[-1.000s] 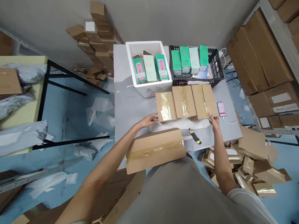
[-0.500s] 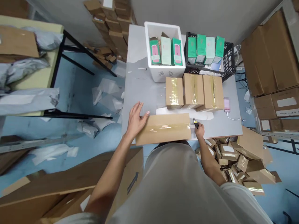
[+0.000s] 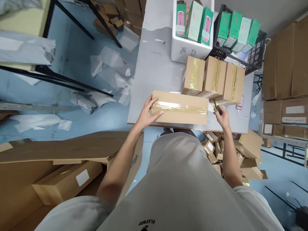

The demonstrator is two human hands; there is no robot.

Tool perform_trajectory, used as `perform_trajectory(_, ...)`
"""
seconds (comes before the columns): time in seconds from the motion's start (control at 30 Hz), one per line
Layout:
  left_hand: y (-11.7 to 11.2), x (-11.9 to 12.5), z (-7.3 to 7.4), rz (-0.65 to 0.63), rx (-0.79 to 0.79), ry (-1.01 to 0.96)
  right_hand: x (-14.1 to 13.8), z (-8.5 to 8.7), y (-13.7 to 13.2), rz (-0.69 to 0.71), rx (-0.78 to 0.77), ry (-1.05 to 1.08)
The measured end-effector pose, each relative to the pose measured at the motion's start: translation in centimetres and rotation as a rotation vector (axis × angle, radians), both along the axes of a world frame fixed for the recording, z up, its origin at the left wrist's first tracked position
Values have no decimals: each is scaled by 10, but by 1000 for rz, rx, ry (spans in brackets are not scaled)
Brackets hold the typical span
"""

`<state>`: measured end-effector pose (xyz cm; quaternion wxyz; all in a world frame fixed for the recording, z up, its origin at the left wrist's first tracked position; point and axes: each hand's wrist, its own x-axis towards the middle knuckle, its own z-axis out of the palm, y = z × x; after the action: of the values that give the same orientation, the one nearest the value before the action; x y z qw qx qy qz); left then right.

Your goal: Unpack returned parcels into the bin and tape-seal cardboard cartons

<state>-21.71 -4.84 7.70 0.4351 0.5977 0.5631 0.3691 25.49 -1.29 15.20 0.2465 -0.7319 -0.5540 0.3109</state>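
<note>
Near the front edge of the worktop (image 3: 154,67): a long carton (image 3: 180,118) lies flat, its length running left to right, with shiny tape (image 3: 168,105) along its top.
Left hand (image 3: 149,110): spread, its palm side down over the carton's left end, fingers reaching toward the far corner and thumb set apart on the top face.
Left forearm (image 3: 122,154): slants up and rightward from a grey sleeve (image 3: 79,208), held out from the body.
Right hand (image 3: 221,117): fingers curled around a utility knife (image 3: 217,107), just beyond the carton's right end and apart from it; the knife's tip points away from the body.
Right forearm (image 3: 232,154): rises steeply, leaning slightly left toward the wrist.
Taped boxes (image 3: 214,77): three stand side by side behind the carton and the knife.
White foam box (image 3: 176,51): farther back, holding green and pale packs (image 3: 194,24).
Black crate (image 3: 258,54): right of the foam box, with four more packs (image 3: 233,29) leaning in it.
Floor, right: loose boxes (image 3: 209,147) heaped below the worktop.
</note>
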Motion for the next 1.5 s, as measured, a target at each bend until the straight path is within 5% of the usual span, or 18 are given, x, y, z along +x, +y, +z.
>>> perform_trajectory(0.23,-24,30,-19,40,56,-94,-104,72,12,649,98,-201)
perform_trajectory(0.47,-32,21,-27,-39,-18,-240,-214,78,19,1094,-122,-571)
perform_trajectory(0.63,-23,9,-31,-102,-26,-331,-244,77,23,1126,-165,-664)
perform_trajectory(1.1,-22,11,-32,-122,-8,-364,-256,77,19,1066,-181,-708)
perform_trajectory(1.5,-22,7,-30,-118,-67,-363,-274,104,19,1193,-179,-931)
